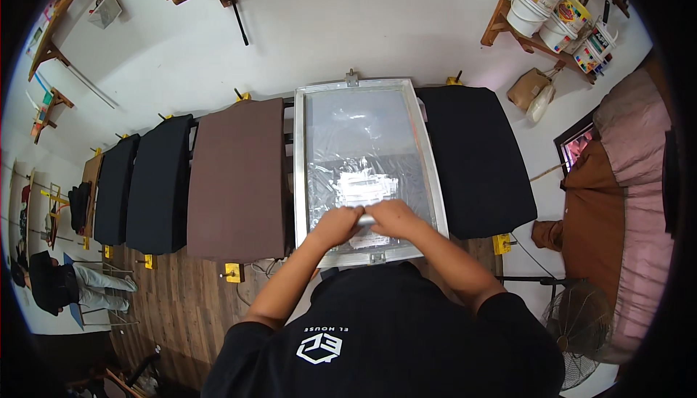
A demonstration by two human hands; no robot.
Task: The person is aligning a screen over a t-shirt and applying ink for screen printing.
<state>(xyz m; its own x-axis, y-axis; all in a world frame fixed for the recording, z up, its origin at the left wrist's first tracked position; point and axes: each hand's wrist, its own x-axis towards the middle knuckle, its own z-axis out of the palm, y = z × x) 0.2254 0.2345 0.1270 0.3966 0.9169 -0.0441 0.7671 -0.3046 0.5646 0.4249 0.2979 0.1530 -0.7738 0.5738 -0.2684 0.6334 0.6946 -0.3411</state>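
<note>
An aluminium screen-printing frame (430, 173) lies over the middle board, its mesh (359, 133) covered in shiny, wrinkled clear film. White ink (367, 188) is spread on the lower half of the mesh. Both of my hands are at the near part of the screen, side by side. My left hand (338, 225) and my right hand (396, 219) are closed around a squeegee (367, 219), of which only a short pale piece shows between them. Its blade is hidden under my hands.
Brown (236, 180) and black fabric-covered boards (163, 187) stand in a row to the left, another black one (475, 158) to the right. Paint buckets (534, 6) sit on a wall shelf. A fan (579, 318) stands at lower right; a seated person (54, 282) is far left.
</note>
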